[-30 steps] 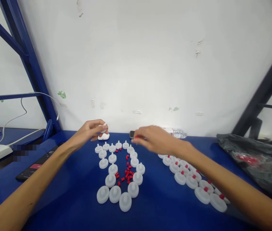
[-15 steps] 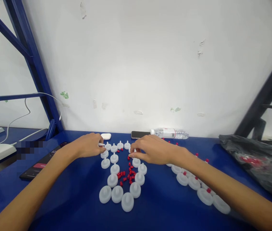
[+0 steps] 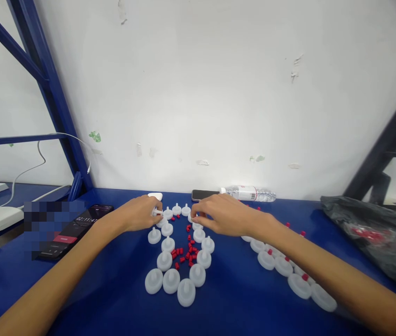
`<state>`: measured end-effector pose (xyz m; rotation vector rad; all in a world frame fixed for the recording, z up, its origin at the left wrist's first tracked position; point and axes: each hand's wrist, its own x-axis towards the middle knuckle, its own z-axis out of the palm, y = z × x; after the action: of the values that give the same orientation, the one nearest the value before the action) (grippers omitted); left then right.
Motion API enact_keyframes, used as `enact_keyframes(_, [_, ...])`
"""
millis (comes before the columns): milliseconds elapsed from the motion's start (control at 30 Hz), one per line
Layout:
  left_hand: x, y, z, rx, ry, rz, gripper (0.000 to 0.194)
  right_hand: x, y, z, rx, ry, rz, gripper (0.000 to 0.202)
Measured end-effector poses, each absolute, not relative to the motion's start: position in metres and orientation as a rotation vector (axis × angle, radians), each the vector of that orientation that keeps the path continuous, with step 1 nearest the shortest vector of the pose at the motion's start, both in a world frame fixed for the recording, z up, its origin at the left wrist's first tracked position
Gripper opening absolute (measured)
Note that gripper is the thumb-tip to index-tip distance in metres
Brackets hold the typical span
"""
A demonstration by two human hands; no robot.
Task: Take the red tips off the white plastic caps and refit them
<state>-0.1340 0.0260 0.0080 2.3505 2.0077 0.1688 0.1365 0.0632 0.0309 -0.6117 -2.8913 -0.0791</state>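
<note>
My left hand [image 3: 143,213] is closed on a white nozzle cap [image 3: 156,212], a round lid with a thin spout, at the far left of a ring of similar caps. Curled together at the far right of that ring, the fingers of my right hand [image 3: 218,213] hide whatever they pinch. Beside its fingertips stands a white cap [image 3: 198,234]. Small red tips [image 3: 191,249] lie scattered inside the ring. At the near end another white cap [image 3: 186,292] sits spout up.
Rows of white caps with red tips [image 3: 266,260] stand under my right forearm. A phone [image 3: 75,233] lies at left, another phone [image 3: 204,195] and a water bottle [image 3: 248,193] by the wall. A dark plastic bag [image 3: 369,242] with red pieces is at right.
My left hand has moved slightly right, and the white cap in it has turned, its spout now pointing right. My right hand has shifted a little up and right from the red tips.
</note>
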Motion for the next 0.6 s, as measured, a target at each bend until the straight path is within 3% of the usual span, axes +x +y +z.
enact_keyframes(233, [-0.128, 0.025, 0.009, 2.339, 1.974, 0.227, 0.024, 0.137, 0.063, 0.031, -0.618, -2.885, -0.091, 0.02])
enact_keyframes(600, [-0.121, 0.017, 0.022, 2.282, 1.838, 0.636, 0.042, 0.137, 0.058, 0.039, -0.81, -2.727, -0.235, 0.034])
